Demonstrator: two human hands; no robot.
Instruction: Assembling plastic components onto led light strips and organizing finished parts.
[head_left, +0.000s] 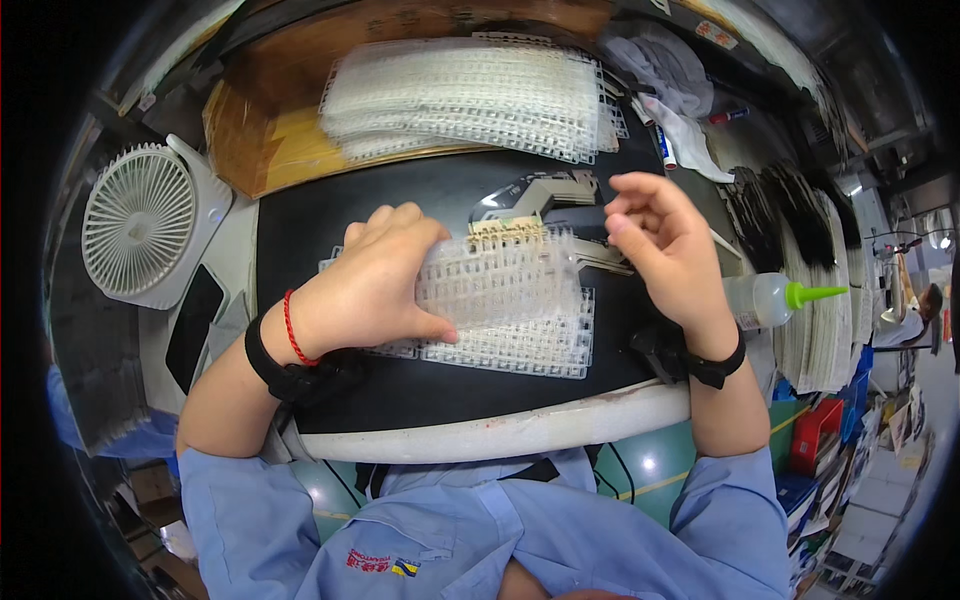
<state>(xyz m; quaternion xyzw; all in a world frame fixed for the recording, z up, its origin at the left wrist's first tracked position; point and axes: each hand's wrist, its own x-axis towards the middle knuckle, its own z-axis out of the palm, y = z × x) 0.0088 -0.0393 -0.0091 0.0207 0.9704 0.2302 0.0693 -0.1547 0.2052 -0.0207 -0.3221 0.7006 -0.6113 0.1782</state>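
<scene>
My left hand grips the left side of a clear plastic tray with rows of small pockets, thumb on the near side and fingers at the far side. Beneath it, similar whitish grid trays lie stacked on the black work mat. Along the tray's far edge runs a tan strip with a row of small marks. Beyond it rests a black and silver angled tool, partly covered. To the right, my right hand is raised with loosely curled fingers, apart from the tray; nothing shows in it.
A tall pile of grid trays sits in a wooden box at the back. On the left stand a white fan and a dark phone. A green-tipped bottle and stacked sheets are on the right.
</scene>
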